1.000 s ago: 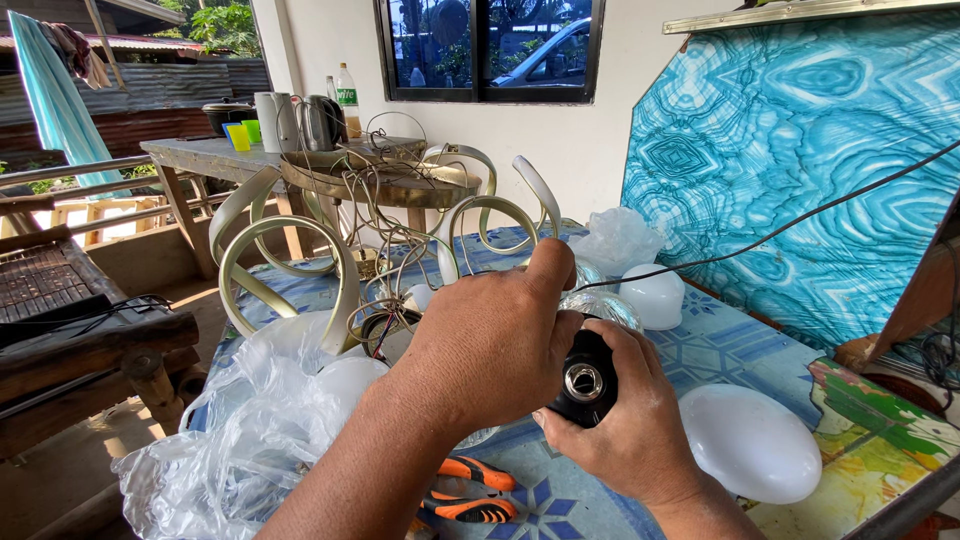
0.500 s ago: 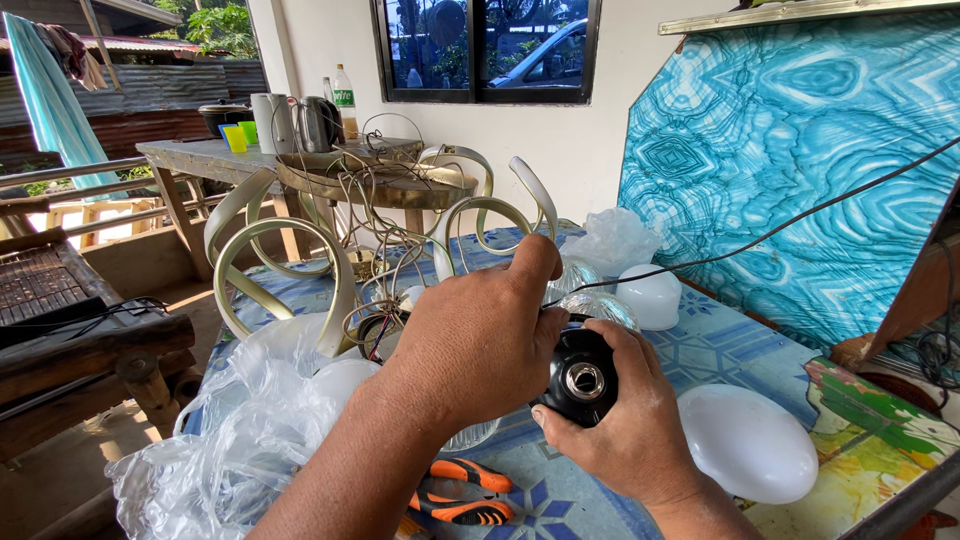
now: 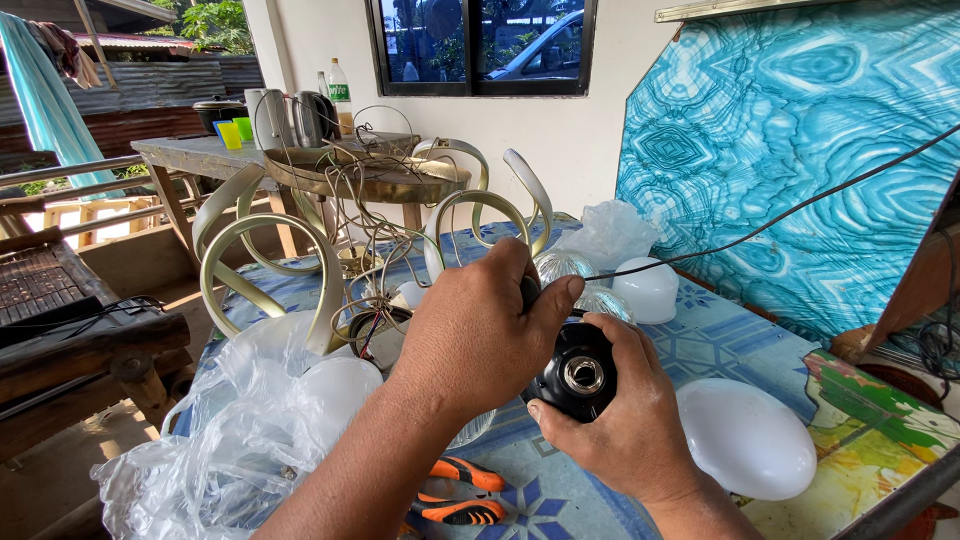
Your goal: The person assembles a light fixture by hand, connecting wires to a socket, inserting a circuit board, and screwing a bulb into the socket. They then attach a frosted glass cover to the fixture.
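still both hands (image 3: 560, 385) gripping black lamp socket (image 3: 577, 372), unmoved

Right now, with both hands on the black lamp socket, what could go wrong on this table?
1. The white glass shade lies close to the table edge; an elbow could possibly knock it off.
2. The thin black wire runs taut toward the black lamp socket; twisting may strain it.
3. The left hand covers the clear glass shades, so a slipped grip of the right hand might strike them.

glossy black plastic lamp socket (image 3: 578, 372), frosted white glass shade (image 3: 745, 438)
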